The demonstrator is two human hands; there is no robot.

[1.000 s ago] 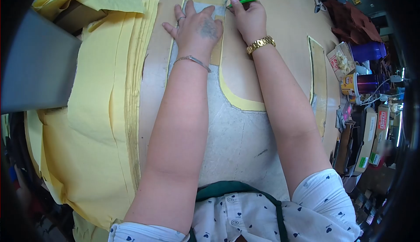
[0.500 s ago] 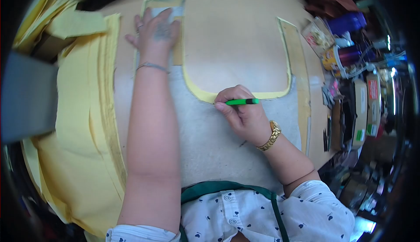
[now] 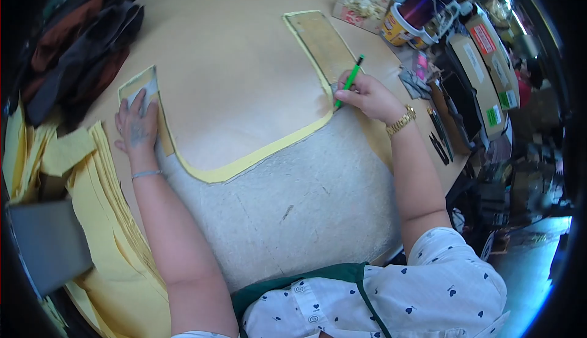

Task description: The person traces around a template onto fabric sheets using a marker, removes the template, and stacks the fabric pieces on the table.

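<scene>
A large grey pattern template (image 3: 293, 197) with a U-shaped cutout lies on the table, two narrow arms pointing away from me. Yellow fabric (image 3: 263, 149) shows as a strip along the cutout's inner edge. My left hand (image 3: 138, 124) rests on the left arm of the template, fingers spread flat. In a pinch, my right hand (image 3: 373, 98) holds a green pen (image 3: 353, 76) with a black band near its upper end. The pen's lower end is at the right side of the cutout, where the right arm begins. Tan patches cover parts of both arms.
Stacked yellow fabric (image 3: 113, 209) lies at the left beside a grey box-like block (image 3: 49, 240). Dark and brown cloth (image 3: 79, 51) is bunched at the back left. A yellow tub (image 3: 398, 27), cardboard boxes (image 3: 480, 72) and dark slender tools (image 3: 439, 139) line the right side.
My right hand has carried the pen along the cutout's curve to its right side. My left hand stays on the left arm. The camera view has shifted and turned.
</scene>
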